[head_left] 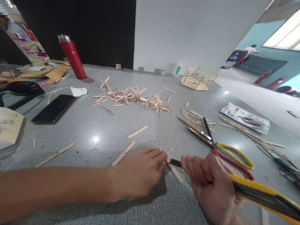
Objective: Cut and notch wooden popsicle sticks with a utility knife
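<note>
My left hand [140,173] is closed, its fingertips pinching a wooden craft stick [176,174] down against the grey table. The stick's free end points toward me and to the right. A yellow and black utility knife [262,191] is gripped in my right hand [212,181], its dark blade reaching the stick beside my left fingertips. The exact contact of blade and wood is hard to make out. Two notched craft sticks [137,132] lie just beyond my left hand. Scissors [213,145] with yellow and red handles rest beyond my right hand, along with a pencil [194,127].
Crossed craft sticks [126,95] form a cluster toward the back. Near the panel stand a red bottle [73,57] and a small stick frame [198,79]. A phone [55,108] lies left; loose sticks [250,132] and a printed packet [246,118] are right.
</note>
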`<action>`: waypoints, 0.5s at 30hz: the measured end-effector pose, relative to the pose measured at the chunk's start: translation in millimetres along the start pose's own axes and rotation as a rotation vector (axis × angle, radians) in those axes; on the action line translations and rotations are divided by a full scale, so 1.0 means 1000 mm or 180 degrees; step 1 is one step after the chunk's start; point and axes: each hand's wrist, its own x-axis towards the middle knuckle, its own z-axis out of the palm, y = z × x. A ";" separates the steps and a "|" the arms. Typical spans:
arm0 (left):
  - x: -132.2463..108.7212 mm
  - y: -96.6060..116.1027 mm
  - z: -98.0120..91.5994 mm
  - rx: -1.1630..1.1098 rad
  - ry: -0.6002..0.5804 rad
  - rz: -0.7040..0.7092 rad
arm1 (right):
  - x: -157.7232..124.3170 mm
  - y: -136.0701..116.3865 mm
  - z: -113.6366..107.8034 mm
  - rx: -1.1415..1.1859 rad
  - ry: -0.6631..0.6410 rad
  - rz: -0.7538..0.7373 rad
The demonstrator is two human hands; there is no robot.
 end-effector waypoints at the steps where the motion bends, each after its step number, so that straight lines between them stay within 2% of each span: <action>1: 0.000 0.000 0.000 0.0031 0.0002 0.0019 | -0.001 0.000 0.000 -0.0012 -0.0009 0.0001; 15: 0.002 0.004 0.000 0.0312 -0.0094 0.0065 | -0.011 0.000 0.001 -0.0217 0.0013 -0.0025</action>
